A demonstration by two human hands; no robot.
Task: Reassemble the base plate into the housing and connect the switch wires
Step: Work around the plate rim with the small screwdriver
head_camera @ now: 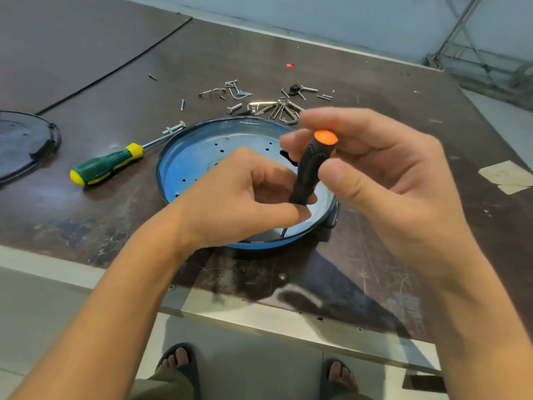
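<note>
Mid-fastening, by the look of it. Plate (199,157) sits inside the housing (259,245), directly under both hands. Right hand (383,180) grip closed on the top of a black driver (310,168) with an orange cap; left hand (245,197) pinches its lower handle, steadying. Tip is down near the rim on the near side, so probably running in a screw there; the screw itself is hidden.

Left to do: most hardware is loose in a screw pile (259,102) beyond the grip, on the worktop (86,220). No switch wires visible, so wiring looks not started. Green driver (106,164) idle left of the grip.

No readable brands or labels anywhere.
</note>
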